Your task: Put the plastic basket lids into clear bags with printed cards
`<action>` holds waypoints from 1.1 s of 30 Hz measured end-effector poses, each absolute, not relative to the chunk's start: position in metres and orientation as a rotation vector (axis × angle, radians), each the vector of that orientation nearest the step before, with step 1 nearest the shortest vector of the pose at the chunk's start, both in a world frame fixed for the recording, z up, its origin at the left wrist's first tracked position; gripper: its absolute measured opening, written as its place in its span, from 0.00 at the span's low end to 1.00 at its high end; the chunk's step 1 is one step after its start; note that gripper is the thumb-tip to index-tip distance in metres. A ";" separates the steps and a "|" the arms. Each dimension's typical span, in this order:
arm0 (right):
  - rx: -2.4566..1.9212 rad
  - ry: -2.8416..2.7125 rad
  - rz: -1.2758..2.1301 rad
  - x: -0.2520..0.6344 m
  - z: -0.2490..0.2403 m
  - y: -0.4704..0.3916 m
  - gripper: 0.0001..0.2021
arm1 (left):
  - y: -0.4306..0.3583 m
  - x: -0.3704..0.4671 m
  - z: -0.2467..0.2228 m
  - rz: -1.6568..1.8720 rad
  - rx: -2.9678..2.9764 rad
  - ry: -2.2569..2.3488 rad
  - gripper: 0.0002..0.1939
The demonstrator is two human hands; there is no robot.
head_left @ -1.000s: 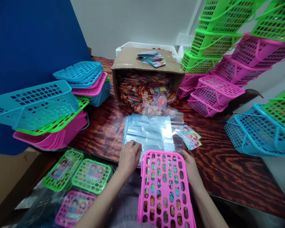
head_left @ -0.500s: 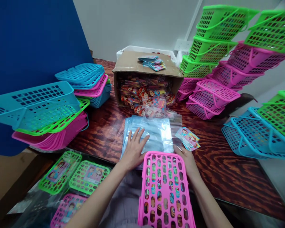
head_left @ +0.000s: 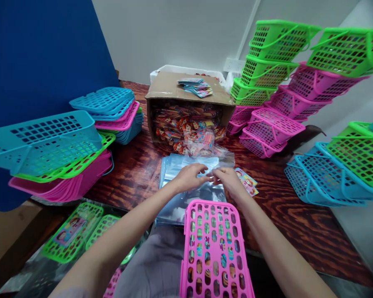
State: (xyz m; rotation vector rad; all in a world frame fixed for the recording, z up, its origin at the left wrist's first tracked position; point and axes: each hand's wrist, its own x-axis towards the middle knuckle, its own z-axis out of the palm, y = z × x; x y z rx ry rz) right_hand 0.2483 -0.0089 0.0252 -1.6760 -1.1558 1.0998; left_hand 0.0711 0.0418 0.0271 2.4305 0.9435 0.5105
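Observation:
A stack of clear plastic bags [head_left: 170, 207] lies on the table edge in front of me. Above it my left hand [head_left: 191, 177] is held with fingers half bent and thumb apart, no object visible in it. My right hand [head_left: 231, 182] is close by, its fingertips pinched together near the left fingertips; whatever is between them is too small to make out. Nearer to me, across my lap, a pink lidded basket [head_left: 216, 248] shows colourful contents through its slots. Beside the right hand lie printed cards [head_left: 248, 182], partly covered by it.
A cardboard box [head_left: 189, 89] of cartoon-printed packets opens toward me, with more cards on top. Filled baskets [head_left: 270, 70] are stacked high on the right. Empty baskets [head_left: 46, 136] and lids [head_left: 102, 99] stand on the left. Lidded green baskets [head_left: 73, 231] sit low at left.
My left hand has lifted off the bags and moved right. My right hand has moved up and left from beside the cards, so both hands now nearly meet above the bags.

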 end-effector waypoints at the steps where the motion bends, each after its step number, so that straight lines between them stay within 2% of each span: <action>1: -1.647 -1.174 1.096 0.247 0.030 -0.010 0.12 | 0.042 0.073 0.026 0.519 2.440 1.008 0.14; 6: -1.627 -1.183 1.002 0.254 0.037 -0.034 0.16 | 0.032 0.056 0.010 0.564 2.477 1.359 0.13; 17: -1.748 -0.961 0.838 0.266 -0.015 -0.092 0.14 | 0.001 0.022 -0.003 0.685 2.119 1.858 0.10; 23: -1.668 -0.881 0.904 0.255 -0.018 -0.115 0.13 | -0.014 0.019 -0.016 0.799 1.803 1.693 0.12; 29: -1.614 -0.765 1.026 0.246 -0.017 -0.130 0.12 | -0.042 0.033 -0.029 1.058 1.488 1.446 0.03; 33: -1.596 -0.712 1.073 0.241 -0.013 -0.138 0.12 | -0.052 0.044 -0.034 1.169 1.291 1.380 0.08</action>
